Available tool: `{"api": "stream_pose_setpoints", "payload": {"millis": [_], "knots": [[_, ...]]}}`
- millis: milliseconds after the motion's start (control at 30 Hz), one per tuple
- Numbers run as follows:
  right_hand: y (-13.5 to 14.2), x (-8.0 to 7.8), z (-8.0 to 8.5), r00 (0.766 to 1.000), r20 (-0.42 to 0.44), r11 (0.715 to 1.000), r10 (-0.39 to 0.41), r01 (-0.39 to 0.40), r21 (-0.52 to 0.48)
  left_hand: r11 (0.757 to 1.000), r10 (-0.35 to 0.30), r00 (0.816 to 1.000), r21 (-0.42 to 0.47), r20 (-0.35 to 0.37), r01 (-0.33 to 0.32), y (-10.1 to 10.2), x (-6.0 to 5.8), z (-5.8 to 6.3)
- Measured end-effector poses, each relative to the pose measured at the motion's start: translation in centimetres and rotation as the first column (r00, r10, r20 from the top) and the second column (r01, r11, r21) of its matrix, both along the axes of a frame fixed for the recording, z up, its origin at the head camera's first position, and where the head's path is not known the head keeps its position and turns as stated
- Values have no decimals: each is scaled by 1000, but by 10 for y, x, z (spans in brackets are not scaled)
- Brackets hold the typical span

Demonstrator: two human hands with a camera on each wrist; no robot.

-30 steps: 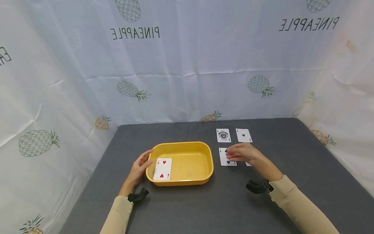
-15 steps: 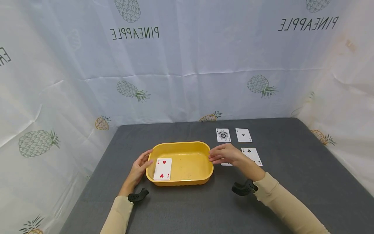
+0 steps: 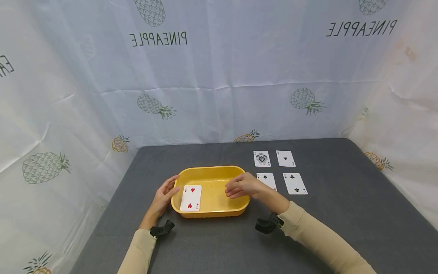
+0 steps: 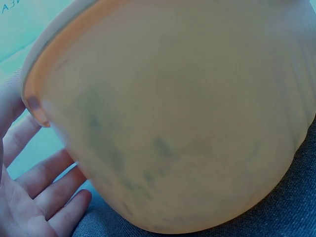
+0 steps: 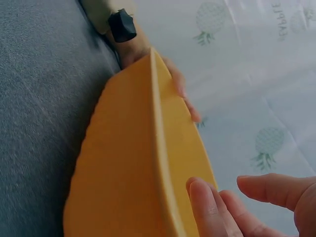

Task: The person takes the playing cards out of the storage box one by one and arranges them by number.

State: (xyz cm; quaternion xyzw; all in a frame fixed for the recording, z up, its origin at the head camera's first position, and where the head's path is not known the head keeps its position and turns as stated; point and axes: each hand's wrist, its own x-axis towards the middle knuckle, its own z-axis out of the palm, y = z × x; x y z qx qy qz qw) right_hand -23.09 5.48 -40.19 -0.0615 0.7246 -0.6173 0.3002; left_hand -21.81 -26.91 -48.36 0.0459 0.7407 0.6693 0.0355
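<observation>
A yellow rectangular tub [image 3: 210, 214] with rounded corners rests on the dark cloth. My left hand [image 3: 165, 194] holds its left end, thumb over the rim and other fingers along the outer wall; the left wrist view shows these fingers [image 4: 54, 182] beside the wall. Inside the tub, at the left, lies a two of hearts playing card [image 3: 190, 198], face up. My right hand [image 3: 244, 186] hovers above the tub's right part. In the right wrist view its thumb [image 5: 266, 190] stands apart from the fingers [image 5: 202, 202], with nothing visible between them.
Face up to the right of the tub lie an ace of spades [image 3: 262, 158], an ace of clubs [image 3: 285, 158], a two of spades [image 3: 267, 179] partly behind the right hand, and a two of clubs [image 3: 295, 184]. A pineapple-print curtain [image 3: 212, 114] hangs behind the table.
My right hand has moved left, from over the cards across the tub's right rim to above its inside. The left hand, tub and cards have stayed in place.
</observation>
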Motion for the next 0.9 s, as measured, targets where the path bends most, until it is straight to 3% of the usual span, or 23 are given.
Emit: {"api": "stream_pose_setpoints", "payload": {"millis": [367,667,900], "knots": [[-36,3,-14,999,33,1000,-8,8,-3,1000,6,1000,-3,-1,-6,-1,0,-1],[-66,2,-27,986,118,990,-115,105,95,1000,3,1000,3,5,-3,0,-1,-1],[-83,2,-33,966,196,985,-168,154,82,998,-31,998,53,-60,34,-2,-3,-5]]}}
